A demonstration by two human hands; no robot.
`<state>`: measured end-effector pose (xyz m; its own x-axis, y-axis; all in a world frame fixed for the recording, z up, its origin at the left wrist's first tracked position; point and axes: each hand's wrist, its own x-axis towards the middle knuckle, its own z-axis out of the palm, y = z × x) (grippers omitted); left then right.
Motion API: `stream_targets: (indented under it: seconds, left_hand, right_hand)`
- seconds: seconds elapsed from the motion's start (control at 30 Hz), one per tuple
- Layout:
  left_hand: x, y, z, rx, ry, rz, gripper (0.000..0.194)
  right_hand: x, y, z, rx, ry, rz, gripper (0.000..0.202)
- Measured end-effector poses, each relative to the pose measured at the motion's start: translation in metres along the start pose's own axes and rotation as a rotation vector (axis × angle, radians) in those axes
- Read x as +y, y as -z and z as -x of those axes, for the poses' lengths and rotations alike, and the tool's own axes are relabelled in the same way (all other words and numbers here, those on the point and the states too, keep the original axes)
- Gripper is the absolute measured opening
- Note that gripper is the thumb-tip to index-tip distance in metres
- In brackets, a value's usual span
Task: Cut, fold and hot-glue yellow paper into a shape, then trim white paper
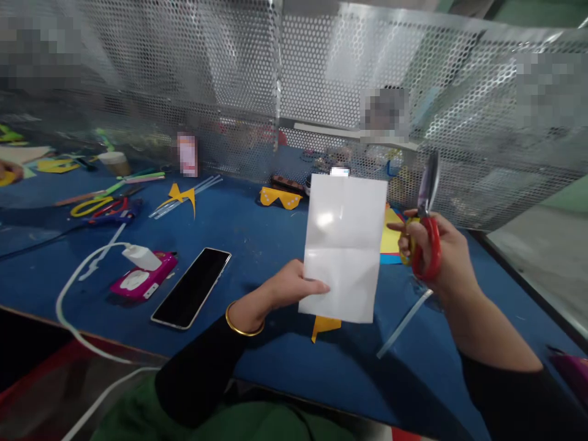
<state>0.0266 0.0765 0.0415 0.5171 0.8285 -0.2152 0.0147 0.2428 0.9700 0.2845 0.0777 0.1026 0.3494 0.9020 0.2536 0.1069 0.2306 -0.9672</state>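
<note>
A white sheet of paper [345, 245] with crease lines is held up over the blue table. My left hand [294, 285] grips its lower left edge, the thumb lying on the front face. To the right of the sheet, my right hand [434, 248] is wrapped round scissors [429, 251] with red and yellow handles, their blades pointing up. An orange paper scrap [326, 326] lies beneath the sheet's lower edge. Behind the sheet's right side, yellow paper [392, 233] shows with blue and red pieces, partly hidden.
A black phone [192, 288] and a magenta power strip [144, 275] with a white plug lie at left. Orange cut-outs [280, 197], glue sticks and a blue glue gun [117, 211] are farther back. A perforated metal screen [229, 79] borders the blue table [257, 245]. Another person's hand [11, 171] is far left.
</note>
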Motion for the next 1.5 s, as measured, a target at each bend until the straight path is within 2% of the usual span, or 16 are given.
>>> stream_targets:
  seconds: [0.13, 0.23, 0.43, 0.57, 0.67, 0.7, 0.77, 0.8, 0.87, 0.93, 0.97, 1.03, 1.1, 1.2, 1.33, 1.5]
  left_hand:
    - [0.004, 0.007, 0.005, -0.188, 0.048, -0.129, 0.031]
    - [0.007, 0.012, 0.007, -0.276, 0.045, -0.224, 0.028]
    - [0.010, 0.015, 0.011, -0.392, 0.023, -0.323, 0.017]
    - [0.015, 0.016, 0.012, -0.234, 0.092, -0.233, 0.009]
    - [0.018, 0.024, 0.004, 0.028, 0.103, 0.077, 0.020]
    - [0.018, 0.027, 0.000, 0.199, 0.005, 0.263, 0.026]
    - [0.018, 0.031, -0.008, 0.362, -0.123, 0.425, 0.042]
    - [0.016, 0.031, -0.011, 0.468, -0.222, 0.610, 0.047]
    - [0.011, 0.023, -0.013, 0.553, -0.308, 0.827, 0.055]
    - [0.002, 0.005, -0.013, 0.551, -0.236, 0.871, 0.053]
    - [-0.003, -0.005, -0.012, 0.495, -0.159, 0.843, 0.047]
    - [-0.012, -0.025, -0.009, 0.397, -0.035, 0.709, 0.020]
    - [-0.017, -0.039, -0.006, 0.259, -0.019, 0.554, 0.026]
    - [-0.017, -0.046, -0.003, 0.177, -0.034, 0.534, 0.024]
    - [-0.015, -0.046, -0.002, 0.226, -0.043, 0.559, 0.028]
    - [-0.016, -0.045, -0.005, 0.481, -0.062, 0.527, 0.037]
  right_hand:
    - [-0.021, 0.004, -0.028, -0.018, 0.017, -0.005, 0.035]
    - [-0.034, 0.010, -0.040, -0.079, -0.023, 0.058, 0.037]
    - [-0.039, 0.017, -0.035, -0.256, -0.154, 0.250, 0.042]
    - [-0.028, 0.023, -0.023, -0.236, -0.181, 0.259, 0.043]
    - [-0.018, 0.030, -0.016, -0.076, -0.147, 0.144, 0.043]
    - [-0.015, 0.031, -0.014, -0.007, -0.131, 0.096, 0.043]
    - [-0.009, 0.030, -0.009, 0.125, -0.094, 0.009, 0.042]
    - [-0.006, 0.028, -0.006, 0.183, -0.074, -0.026, 0.042]
    - [0.002, 0.020, 0.002, 0.295, -0.032, -0.098, 0.040]
    - [0.009, 0.008, 0.010, 0.394, 0.003, -0.172, 0.039]
    - [0.013, 0.001, 0.014, 0.424, 0.011, -0.202, 0.039]
    - [0.020, -0.014, 0.023, 0.437, -0.001, -0.246, 0.041]
    - [0.027, -0.029, 0.034, 0.416, -0.037, -0.268, 0.043]
    - [0.036, -0.051, 0.050, 0.342, -0.101, -0.277, 0.045]
    - [0.047, -0.075, 0.067, 0.226, -0.166, -0.286, 0.046]
    - [0.052, -0.080, 0.073, 0.099, -0.199, -0.269, 0.044]
